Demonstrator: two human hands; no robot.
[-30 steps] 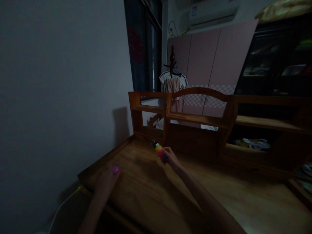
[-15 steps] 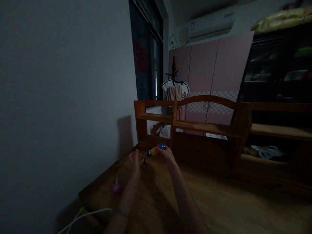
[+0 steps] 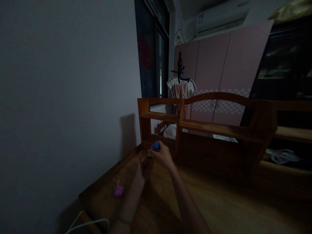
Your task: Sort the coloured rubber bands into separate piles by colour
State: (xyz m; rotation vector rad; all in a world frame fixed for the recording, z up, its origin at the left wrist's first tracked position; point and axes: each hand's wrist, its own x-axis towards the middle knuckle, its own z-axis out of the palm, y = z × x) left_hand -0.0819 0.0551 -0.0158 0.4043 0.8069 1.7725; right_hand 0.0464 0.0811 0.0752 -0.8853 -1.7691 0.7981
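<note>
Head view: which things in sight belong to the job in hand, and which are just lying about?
In the job:
blue-ended item, held in the right hand
left hand, close by its dark tip; contact unclear
perhaps the purple item on the desk, in neither hand

Lying about, seemingly:
white cord, desk's left edge
pale bag, right part of the shelf unit
shirt, hanging beyond

"What was held by the right hand?"
"A blue-ended item was gripped, its dark tip angled toward the spread left hand."
"Was contact made?"
"That could not be told."
"What else was shown?"
"A purple object was seen on the wooden desktop, beside the left forearm; clothes were hung behind."
</note>
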